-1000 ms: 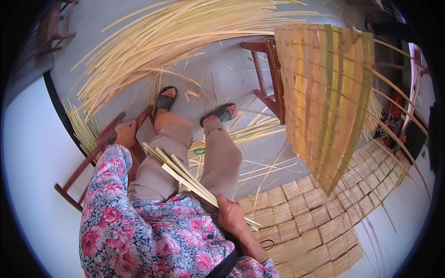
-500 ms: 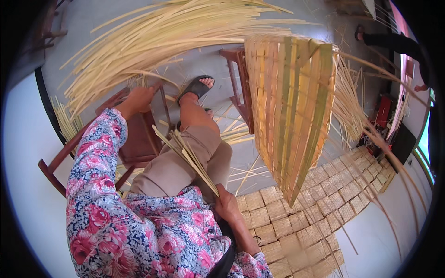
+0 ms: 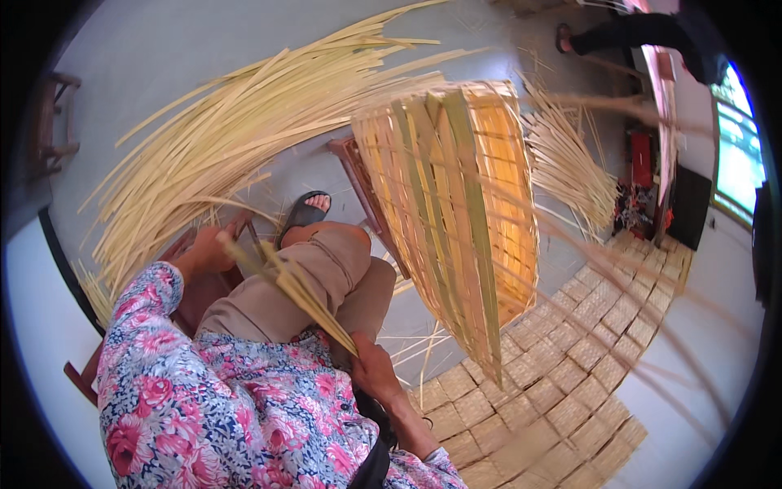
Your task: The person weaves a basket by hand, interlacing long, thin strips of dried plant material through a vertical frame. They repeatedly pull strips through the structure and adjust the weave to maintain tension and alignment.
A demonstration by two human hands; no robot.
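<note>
My right hand [image 3: 375,368] is closed around a small bundle of flat bamboo strips [image 3: 305,289], which slants up and left over my lap. At the left, my left hand [image 3: 210,248] is curled beside the dark wooden chair [image 3: 199,297]; its fingertips are hidden, so what it grips does not show. Close to it lies the near edge of a large pile of long pale bamboo strips [image 3: 244,114]. To the right of my knees stands a partly woven bamboo basket [image 3: 440,220], pointed toward me, with long loose strips sticking out to the right.
Beside the basket is a dark red wooden frame [image 3: 366,191]. Many woven square pieces [image 3: 562,383] cover the floor at the lower right. A second strip bundle [image 3: 570,163] lies beyond the basket. Another person's dark-clothed leg [image 3: 627,34] shows at the far right.
The whole view has turned, moving the basket and my legs leftward in the picture. The bundle stays in my right hand, its far end now close to my left hand.
</note>
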